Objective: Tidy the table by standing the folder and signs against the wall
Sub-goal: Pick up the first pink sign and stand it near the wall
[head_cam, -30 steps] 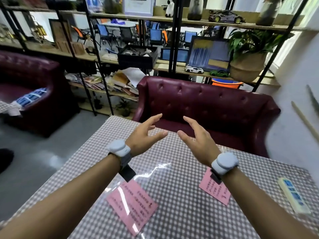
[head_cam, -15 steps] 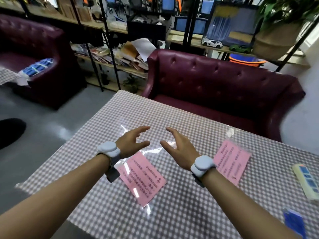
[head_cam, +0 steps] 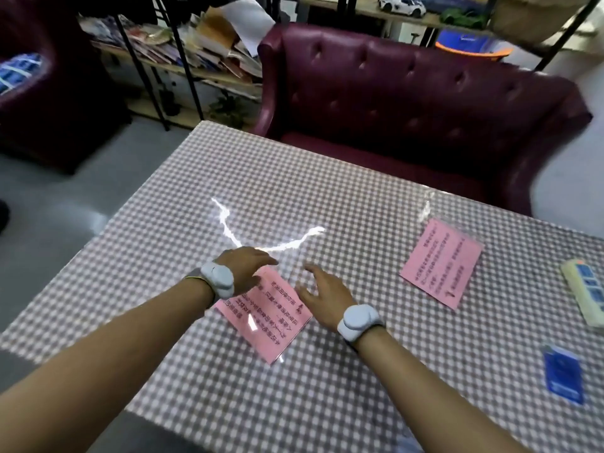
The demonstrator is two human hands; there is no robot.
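Two pink signs in clear plastic holders lie flat on the checked table (head_cam: 327, 387). The nearer sign (head_cam: 268, 318) sits under and between my hands; the other sign (head_cam: 441, 263) lies further right. My left hand (head_cam: 243, 268) hovers over the near sign's top left corner, fingers spread. My right hand (head_cam: 322, 291) is just right of that sign, fingers apart, holding nothing. I cannot tell whether either hand touches the plastic. The white wall (head_cam: 568, 178) is at the right.
A white power strip (head_cam: 585, 292) and a small blue card (head_cam: 563, 374) lie near the table's right edge. A dark red sofa (head_cam: 408, 103) stands behind the table, with a cluttered shelf (head_cam: 202, 47) to its left.
The view has tilted down toward the table. Both hands have dropped from mid-air down to the near pink sign.
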